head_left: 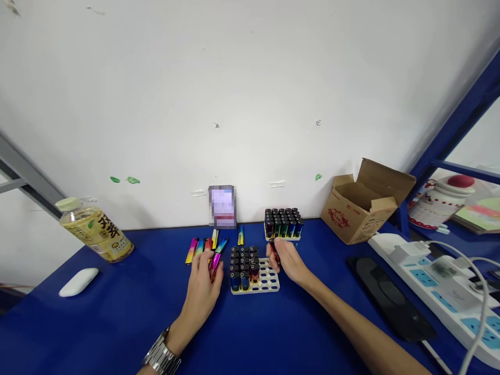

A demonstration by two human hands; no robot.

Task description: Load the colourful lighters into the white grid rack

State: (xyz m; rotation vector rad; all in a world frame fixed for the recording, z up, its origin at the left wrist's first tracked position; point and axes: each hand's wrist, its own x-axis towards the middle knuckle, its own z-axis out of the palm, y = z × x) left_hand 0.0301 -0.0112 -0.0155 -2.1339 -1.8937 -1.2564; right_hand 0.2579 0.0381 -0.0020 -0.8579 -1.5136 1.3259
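Two hands are shut tight, each on a lighter: the left hand (202, 278) on a shiny pink lighter (214, 266), the right hand (284, 260) on a dark lighter (274, 250). Between them, a white holder (265, 281) with lighters (244, 265) sits on the blue desk (128, 323), below a white wall (250, 94).

I've got a white painted wall (250, 94) filling most of my view, w/ 2 small metal fixings (216, 125) & some green leaf-shaped stickers (133, 180) on it; deep blue bench top (117, 323) butts right up against the wall; grey metal frame (23, 166) angles in at L of my screen; blue steel shelf frame (457, 130) at R, w/ a white & red ceramic jar (437, 203) sitting beyond it; light looks flat & even on the wall.
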